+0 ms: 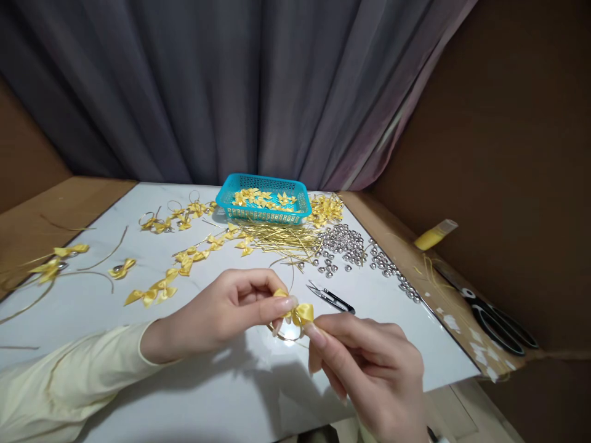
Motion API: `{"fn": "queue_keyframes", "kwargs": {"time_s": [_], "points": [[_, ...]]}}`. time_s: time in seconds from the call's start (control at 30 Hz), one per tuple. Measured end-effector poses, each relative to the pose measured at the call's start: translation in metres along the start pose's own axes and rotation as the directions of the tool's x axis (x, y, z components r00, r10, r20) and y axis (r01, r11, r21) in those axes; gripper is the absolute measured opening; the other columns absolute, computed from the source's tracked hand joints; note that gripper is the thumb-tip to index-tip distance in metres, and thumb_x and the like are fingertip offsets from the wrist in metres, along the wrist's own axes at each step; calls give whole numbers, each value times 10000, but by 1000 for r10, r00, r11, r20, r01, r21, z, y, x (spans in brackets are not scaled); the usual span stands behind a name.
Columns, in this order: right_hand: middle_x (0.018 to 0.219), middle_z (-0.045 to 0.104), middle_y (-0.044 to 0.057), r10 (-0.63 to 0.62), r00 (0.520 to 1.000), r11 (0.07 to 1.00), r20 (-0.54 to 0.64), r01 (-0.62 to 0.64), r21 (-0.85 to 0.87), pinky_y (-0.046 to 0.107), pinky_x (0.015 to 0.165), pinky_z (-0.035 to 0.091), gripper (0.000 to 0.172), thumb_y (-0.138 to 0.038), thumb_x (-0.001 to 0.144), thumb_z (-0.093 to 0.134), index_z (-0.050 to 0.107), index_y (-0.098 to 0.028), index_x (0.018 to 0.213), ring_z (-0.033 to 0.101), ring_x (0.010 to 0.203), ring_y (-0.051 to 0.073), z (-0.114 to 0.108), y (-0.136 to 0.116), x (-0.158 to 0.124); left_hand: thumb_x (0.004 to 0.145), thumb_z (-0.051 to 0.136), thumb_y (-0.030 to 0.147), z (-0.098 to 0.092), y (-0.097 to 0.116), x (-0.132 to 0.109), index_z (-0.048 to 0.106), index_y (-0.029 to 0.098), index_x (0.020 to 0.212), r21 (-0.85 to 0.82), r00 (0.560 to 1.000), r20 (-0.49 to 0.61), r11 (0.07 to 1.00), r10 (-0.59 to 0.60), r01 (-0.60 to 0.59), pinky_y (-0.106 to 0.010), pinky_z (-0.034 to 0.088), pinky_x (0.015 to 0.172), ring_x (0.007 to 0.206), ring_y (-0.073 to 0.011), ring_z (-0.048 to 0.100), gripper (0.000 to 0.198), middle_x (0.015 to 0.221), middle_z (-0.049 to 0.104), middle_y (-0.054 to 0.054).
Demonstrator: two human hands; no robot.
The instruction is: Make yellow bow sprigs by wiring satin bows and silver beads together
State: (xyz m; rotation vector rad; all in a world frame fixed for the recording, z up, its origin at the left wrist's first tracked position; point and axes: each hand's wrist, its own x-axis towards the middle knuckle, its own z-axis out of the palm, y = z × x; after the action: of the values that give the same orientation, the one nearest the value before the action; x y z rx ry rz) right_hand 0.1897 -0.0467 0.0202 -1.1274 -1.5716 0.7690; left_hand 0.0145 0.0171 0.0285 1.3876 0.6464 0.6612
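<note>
My left hand [240, 307] pinches a yellow satin ribbon bow [303, 314] between thumb and fingers, above the near part of the white tabletop. A thin gold wire [289, 339] curves in a loop below the bow. At the loop's right end, my right hand [364, 363] is closed with thumb and forefinger pressed together on the wire, close to the bow's right side. The bow's middle is partly hidden by my left thumb. Just beyond my hands lie small black-handled thread snips [331, 298] with their blades apart.
A blue basket [263, 215] of yellow bows stands at the back. Before it lie gold wires [281, 240], and to the right silver heart-shaped pieces [344, 243]. Wired bows [161, 286] spread leftward. Large scissors [498, 323] and a yellow-filled tube [435, 234] lie at the right.
</note>
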Motion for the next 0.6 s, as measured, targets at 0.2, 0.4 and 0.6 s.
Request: {"fn": "queue_keyframes", "kwargs": {"time_s": [0.2,0.4,0.6], "points": [[517,597,-6,-44,997,998,68,40,54,166,327,324,186,-177,862,559,698,-166,740,431,344,52,0,6,4,849,589,234,3,-1,1,604,147,734,-21,1000,9,1000,-18,19,-193,437,617,643,-100,545,145,678,615,6],[656,683,26,5,972,995,236,-27,92,206,534,480,157,-190,895,529,683,-162,876,595,486,99,-9,12,6,857,583,243,2,2,-1,606,152,741,48,999,-44,998,33,-30,-194,436,620,659,-104,539,149,689,598,9],[620,653,19,10,971,998,238,-24,56,207,555,465,175,-193,906,517,672,-158,830,577,502,98,-11,17,7,851,589,239,1,0,-3,600,153,743,102,997,-58,993,60,-54,-185,431,603,642,-96,529,138,671,582,19]]}}
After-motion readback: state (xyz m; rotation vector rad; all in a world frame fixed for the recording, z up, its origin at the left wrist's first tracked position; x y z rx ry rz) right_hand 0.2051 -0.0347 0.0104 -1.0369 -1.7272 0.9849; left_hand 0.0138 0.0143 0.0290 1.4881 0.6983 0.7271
